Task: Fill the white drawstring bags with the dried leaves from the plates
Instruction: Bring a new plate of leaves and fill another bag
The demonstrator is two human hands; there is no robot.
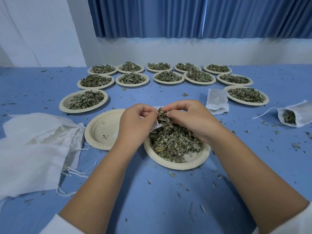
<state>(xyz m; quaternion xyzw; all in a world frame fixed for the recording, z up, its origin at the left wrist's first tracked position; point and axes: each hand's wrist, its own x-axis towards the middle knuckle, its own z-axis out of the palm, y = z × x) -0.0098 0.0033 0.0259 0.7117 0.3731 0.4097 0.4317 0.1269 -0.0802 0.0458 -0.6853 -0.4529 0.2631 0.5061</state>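
Observation:
My left hand (135, 120) grips the mouth of a small white drawstring bag (155, 127), mostly hidden behind the fingers, above the near plate (199, 159). That plate holds a heap of dried leaves (173, 141). My right hand (189, 115) pinches a bunch of leaves at the bag's opening. An empty plate (101, 129) lies just left of my left hand. A filled bag (293, 115) lies on its side at the right, leaves showing in its open mouth. A flat empty bag (217, 100) lies beyond my right hand.
A pile of empty white bags (35, 149) with loose strings covers the left of the blue table (152, 191). Several plates heaped with leaves (131, 78) stand in rows at the back. Leaf crumbs are scattered over the table. Blue curtains hang behind.

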